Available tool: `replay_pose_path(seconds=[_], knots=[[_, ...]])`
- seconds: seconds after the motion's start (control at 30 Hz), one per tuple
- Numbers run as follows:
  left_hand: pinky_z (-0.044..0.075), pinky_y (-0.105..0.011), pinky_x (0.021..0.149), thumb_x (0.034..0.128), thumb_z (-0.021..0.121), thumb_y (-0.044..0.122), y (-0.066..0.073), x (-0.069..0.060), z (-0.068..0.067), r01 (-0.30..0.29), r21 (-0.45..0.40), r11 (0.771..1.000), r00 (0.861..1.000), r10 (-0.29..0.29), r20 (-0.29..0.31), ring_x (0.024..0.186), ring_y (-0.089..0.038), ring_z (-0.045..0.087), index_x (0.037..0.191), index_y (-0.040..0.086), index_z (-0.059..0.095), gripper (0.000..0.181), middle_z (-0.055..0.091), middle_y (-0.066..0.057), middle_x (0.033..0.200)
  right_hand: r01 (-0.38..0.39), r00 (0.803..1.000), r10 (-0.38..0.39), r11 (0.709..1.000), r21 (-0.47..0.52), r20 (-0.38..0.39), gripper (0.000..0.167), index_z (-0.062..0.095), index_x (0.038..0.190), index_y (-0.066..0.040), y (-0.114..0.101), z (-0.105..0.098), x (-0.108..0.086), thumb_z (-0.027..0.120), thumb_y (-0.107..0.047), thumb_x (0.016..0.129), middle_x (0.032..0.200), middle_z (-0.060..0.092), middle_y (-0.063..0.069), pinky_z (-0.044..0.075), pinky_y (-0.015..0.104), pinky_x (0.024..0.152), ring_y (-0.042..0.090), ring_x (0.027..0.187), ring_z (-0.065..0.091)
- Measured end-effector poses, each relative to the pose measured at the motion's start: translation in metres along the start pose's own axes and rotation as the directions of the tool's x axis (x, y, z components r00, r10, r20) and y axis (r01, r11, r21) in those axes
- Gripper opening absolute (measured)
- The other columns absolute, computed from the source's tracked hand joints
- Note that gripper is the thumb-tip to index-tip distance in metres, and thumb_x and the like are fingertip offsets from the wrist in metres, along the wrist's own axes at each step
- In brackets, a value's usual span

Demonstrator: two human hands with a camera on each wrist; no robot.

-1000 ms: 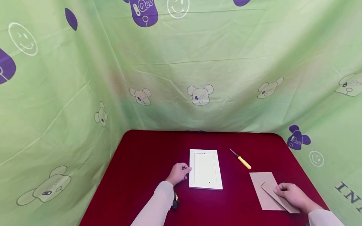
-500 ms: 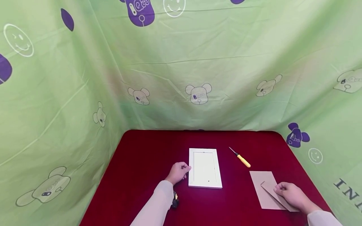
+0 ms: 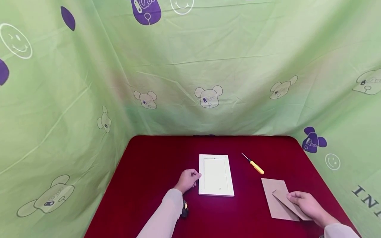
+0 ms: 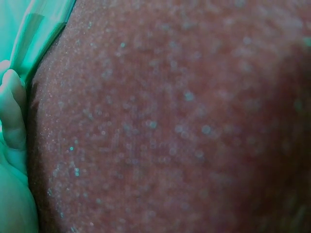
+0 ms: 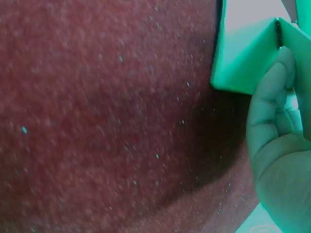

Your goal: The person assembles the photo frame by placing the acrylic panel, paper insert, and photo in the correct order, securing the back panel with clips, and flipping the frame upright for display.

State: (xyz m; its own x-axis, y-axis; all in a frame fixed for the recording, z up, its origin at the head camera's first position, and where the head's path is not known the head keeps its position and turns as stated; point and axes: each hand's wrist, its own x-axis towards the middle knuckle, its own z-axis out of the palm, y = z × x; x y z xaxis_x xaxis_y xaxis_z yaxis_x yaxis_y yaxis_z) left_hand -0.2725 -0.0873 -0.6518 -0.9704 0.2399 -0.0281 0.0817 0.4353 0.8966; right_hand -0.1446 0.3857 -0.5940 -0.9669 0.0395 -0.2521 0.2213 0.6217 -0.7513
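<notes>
Shifted slightly left since a second ago, with a slight turn: brown board (image 3: 274,205) plus hinged flap (image 3: 282,197). No clear shift in white frame (image 3: 215,175). At left: frame flat on red table (image 3: 160,165), pinched along left edge by left hand (image 3: 188,180). Between frame and board, toward far side: yellow-handled screwdriver (image 3: 255,166), out of both hands. At right: flap pinched in right hand (image 3: 306,205), angled off board. Advised handling, by judgement: keep pinch light, avoid straining hinge, support board if raising, hold frame steady.

White frame (image 3: 215,175) flat, upper brown board (image 3: 290,204) tilted.
</notes>
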Motion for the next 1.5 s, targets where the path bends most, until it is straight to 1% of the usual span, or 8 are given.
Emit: replay_pose_path(seconds=[0.17,0.4,0.6,0.7,0.93,1.13,1.37,1.5], knots=[[0.046,-0.028,0.044,0.0929,0.068,0.033,0.000,0.000,0.000,-0.008,0.003,1.000,1.000,0.008,-0.006,0.044,-0.013,0.053,0.075,0.013,0.062,0.027,0.056,0.000,0.054,0.032,0.999,-0.033,0.999,-0.044,-0.020,0.037,0.064,0.117,0.009,-0.002,0.004,-0.002,0.058,-0.021,0.098,0.116,0.065,0.020,0.044,0.020,0.072,-0.001,0.088,0.053],[0.047,-0.029,0.045,0.0934,0.067,0.033,0.000,0.000,-0.001,-0.011,0.006,1.000,1.000,0.011,-0.001,0.045,-0.013,0.054,0.075,0.013,0.062,0.027,0.057,0.000,0.055,0.038,0.998,-0.040,0.999,-0.029,-0.048,0.036,0.065,0.120,0.004,-0.006,0.011,-0.004,0.061,-0.023,0.097,0.121,0.062,0.022,0.045,0.021,0.071,0.000,0.090,0.053],[0.047,-0.029,0.044,0.0932,0.067,0.034,-0.002,-0.001,0.001,-0.011,0.006,1.000,1.000,0.011,-0.004,0.045,-0.013,0.054,0.075,0.013,0.062,0.028,0.057,0.001,0.055,0.043,0.997,-0.047,0.997,-0.069,-0.062,0.037,0.066,0.120,0.002,-0.015,0.013,-0.008,0.061,-0.025,0.096,0.123,0.061,0.023,0.044,0.021,0.073,-0.003,0.095,0.050],[0.046,-0.028,0.044,0.0930,0.067,0.033,-0.002,-0.001,0.001,-0.012,0.005,1.000,1.000,0.012,-0.006,0.045,-0.013,0.053,0.075,0.013,0.062,0.028,0.057,0.000,0.055,0.048,0.996,-0.054,0.995,-0.085,-0.071,0.036,0.067,0.120,0.001,-0.020,0.014,-0.008,0.061,-0.025,0.096,0.123,0.061,0.023,0.043,0.020,0.074,0.000,0.098,0.052],[0.045,-0.027,0.044,0.0931,0.068,0.032,0.000,0.001,-0.002,-0.005,0.009,1.000,1.000,0.005,-0.009,0.044,-0.013,0.053,0.075,0.014,0.062,0.026,0.057,0.001,0.054,0.051,0.996,-0.058,0.994,-0.098,-0.071,0.036,0.066,0.121,0.002,-0.031,0.016,-0.005,0.060,-0.024,0.097,0.124,0.061,0.024,0.043,0.022,0.075,0.025,0.111,0.054],[0.045,-0.028,0.043,0.0932,0.068,0.031,0.001,0.002,-0.003,-0.016,0.002,1.000,1.000,0.016,-0.016,0.044,-0.013,0.053,0.074,0.014,0.062,0.026,0.057,0.000,0.054,0.028,0.997,-0.034,0.995,-0.094,-0.071,0.041,0.065,0.119,0.006,-0.032,0.021,-0.001,0.060,-0.028,0.097,0.119,0.062,0.025,0.045,0.025,0.073,0.018,0.099,0.056],[0.045,-0.028,0.044,0.0929,0.068,0.033,-0.001,0.001,-0.001,-0.013,0.004,1.000,1.000,0.013,-0.008,0.045,-0.014,0.053,0.074,0.014,0.062,0.028,0.057,0.000,0.054,-0.021,0.999,0.020,1.000,-0.018,-0.029,0.079,0.035,0.134,0.022,-0.030,0.025,0.001,0.068,-0.035,0.092,0.102,0.068,0.023,0.047,0.025,0.067,0.015,0.081,0.062],[0.045,-0.027,0.043,0.0930,0.067,0.033,-0.002,0.001,0.000,-0.009,0.007,1.000,1.000,0.009,-0.007,0.044,-0.013,0.053,0.074,0.014,0.062,0.028,0.056,0.001,0.053,-0.023,0.999,0.022,0.999,-0.023,-0.043,0.075,0.040,0.131,0.023,-0.030,0.025,0.001,0.070,-0.033,0.090,0.100,0.068,0.021,0.047,0.025,0.065,0.013,0.077,0.060]])
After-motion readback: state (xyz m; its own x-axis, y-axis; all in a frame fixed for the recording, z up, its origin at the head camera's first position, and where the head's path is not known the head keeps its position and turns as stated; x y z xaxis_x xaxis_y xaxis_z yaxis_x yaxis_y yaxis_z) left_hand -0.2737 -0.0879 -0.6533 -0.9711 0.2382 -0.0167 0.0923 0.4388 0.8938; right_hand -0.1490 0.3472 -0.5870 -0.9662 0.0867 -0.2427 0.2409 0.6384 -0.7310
